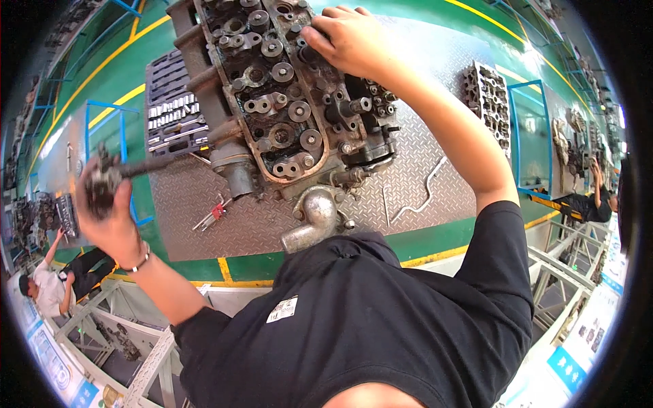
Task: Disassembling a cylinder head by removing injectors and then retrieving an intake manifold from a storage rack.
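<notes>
A greasy engine [279, 102] stands in front of me, its top showing rows of round valve springs and bolts inside a rusty rim. My left hand [112, 217], raised left of the engine, is closed around a dark, oily metal part [102, 185]. From that part a long bar [146, 166] reaches toward the engine's side. My right hand [350, 41] rests at the engine's far right edge, fingers curled over it; what lies under the fingertips is partly hidden. A curved metal pipe elbow [320, 214] sticks out from the engine's near end.
The engine is on a patterned metal table [422, 129]. A socket set case [175, 115] lies left, a red-handled tool [218, 212] near the front. At right are a bent rod [430, 187] and a cylinder head [488, 102]. People [54, 289] work at other tables.
</notes>
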Demonstrator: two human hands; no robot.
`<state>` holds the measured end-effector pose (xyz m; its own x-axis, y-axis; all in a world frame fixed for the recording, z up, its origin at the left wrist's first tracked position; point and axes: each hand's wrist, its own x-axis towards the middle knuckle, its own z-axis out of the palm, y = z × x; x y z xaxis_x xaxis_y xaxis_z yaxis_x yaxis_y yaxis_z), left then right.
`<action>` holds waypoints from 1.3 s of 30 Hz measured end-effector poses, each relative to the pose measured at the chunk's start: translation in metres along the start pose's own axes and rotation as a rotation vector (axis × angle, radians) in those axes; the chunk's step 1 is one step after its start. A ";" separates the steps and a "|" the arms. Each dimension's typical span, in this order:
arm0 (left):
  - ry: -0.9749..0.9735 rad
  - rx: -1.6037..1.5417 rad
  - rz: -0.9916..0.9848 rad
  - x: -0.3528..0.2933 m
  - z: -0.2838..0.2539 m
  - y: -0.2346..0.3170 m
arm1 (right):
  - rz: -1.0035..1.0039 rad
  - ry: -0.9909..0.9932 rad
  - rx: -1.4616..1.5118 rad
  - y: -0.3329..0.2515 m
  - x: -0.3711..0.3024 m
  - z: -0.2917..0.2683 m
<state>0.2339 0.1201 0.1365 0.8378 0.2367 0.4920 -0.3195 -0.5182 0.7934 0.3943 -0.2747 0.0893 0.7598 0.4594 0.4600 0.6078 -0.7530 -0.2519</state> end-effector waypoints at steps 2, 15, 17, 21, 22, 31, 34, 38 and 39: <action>-0.100 -0.194 0.070 0.027 0.030 0.032 | 0.026 -0.004 -0.060 -0.006 0.003 -0.018; -0.303 -0.349 0.414 0.085 0.217 0.115 | 0.150 -0.167 0.722 -0.032 0.037 -0.137; -0.341 -0.223 0.469 0.098 0.222 0.117 | 0.134 -0.036 0.592 -0.023 0.050 -0.123; -0.271 -0.027 0.615 0.117 0.243 0.119 | 0.524 -0.038 0.770 0.003 0.076 -0.081; -0.330 -0.027 0.546 0.124 0.246 0.119 | 0.567 0.019 0.882 0.014 0.077 -0.075; -0.056 -0.410 0.357 0.174 0.218 0.048 | 0.707 0.176 1.425 0.078 0.076 0.006; -0.064 -0.340 0.208 0.145 0.166 -0.006 | 0.719 0.198 1.445 0.097 0.068 0.010; 0.040 -0.230 -0.009 0.094 0.119 -0.059 | 0.804 0.183 1.437 0.099 0.069 0.031; 0.098 -0.222 -0.079 0.080 0.111 -0.070 | 0.860 0.197 1.414 0.095 0.070 0.038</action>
<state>0.3721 0.0844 0.0806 0.8208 0.3533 0.4489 -0.3529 -0.3042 0.8848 0.5144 -0.2962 0.0650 0.9891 0.0195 -0.1461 -0.1451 0.3040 -0.9416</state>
